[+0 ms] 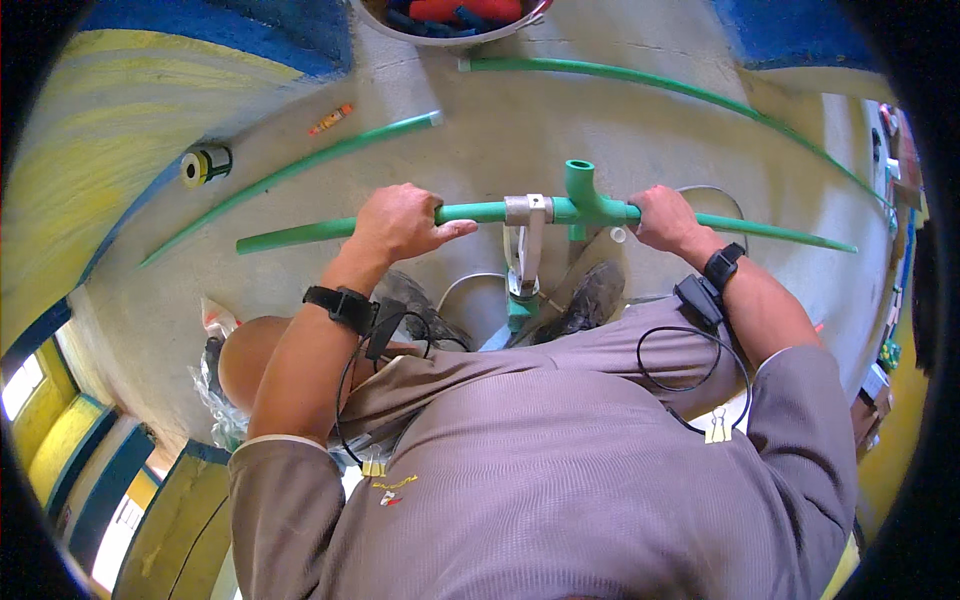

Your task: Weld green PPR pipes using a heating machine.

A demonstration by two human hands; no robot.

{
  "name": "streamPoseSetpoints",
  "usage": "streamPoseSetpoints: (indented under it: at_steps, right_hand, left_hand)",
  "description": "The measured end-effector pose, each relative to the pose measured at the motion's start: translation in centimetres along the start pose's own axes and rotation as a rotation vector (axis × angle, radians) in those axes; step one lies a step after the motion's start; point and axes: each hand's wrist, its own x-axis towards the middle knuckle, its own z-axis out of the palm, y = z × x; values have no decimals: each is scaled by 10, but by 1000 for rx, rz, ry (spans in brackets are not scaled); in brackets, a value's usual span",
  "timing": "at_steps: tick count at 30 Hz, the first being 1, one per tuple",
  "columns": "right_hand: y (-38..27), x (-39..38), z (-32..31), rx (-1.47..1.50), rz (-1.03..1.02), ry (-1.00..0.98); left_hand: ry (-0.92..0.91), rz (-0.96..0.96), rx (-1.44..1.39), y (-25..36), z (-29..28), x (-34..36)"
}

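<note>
My left hand (402, 222) is closed around a green plastic pipe (290, 236), its thumb lying along the top. That pipe's inner end meets a grey metal collar on a pipe fusion heater (535, 215), which stands upright between my feet. On the heater's other side is a green tee fitting (592, 206), with one opening facing up. A second green pipe (780, 231) runs out from the tee to the right. My right hand (663, 217) grips it close beside the tee. Both pipes are held roughly in line, above the floor.
Two long green pipes lie on the floor, one at the left (320, 157) and one at the far right (640, 73). A bucket (455, 41) stands at the far side. A roll (205, 165) and a small orange packet (331, 119) lie left; a plastic bag (222, 405) sits near my knee.
</note>
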Motion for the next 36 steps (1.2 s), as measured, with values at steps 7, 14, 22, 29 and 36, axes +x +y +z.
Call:
streamPoseSetpoints:
  at_steps: [7, 14, 22, 29, 36]
  right_hand:
    - [0, 31, 1, -35, -71, 10]
    - [119, 57, 116, -91, -296, 287]
    - [95, 76, 75, 3, -314, 103]
    - [67, 58, 49, 61, -182, 24]
    - [80, 71, 59, 124, -252, 57]
  left_hand:
    - [-131, -147, 18, -17, -25, -13]
    - [136, 67, -157, -6, 21, 14]
    - [168, 57, -100, 6, -3, -12]
    - [160, 56, -113, -1, -7, -11]
    - [135, 36, -95, 1, -9, -12]
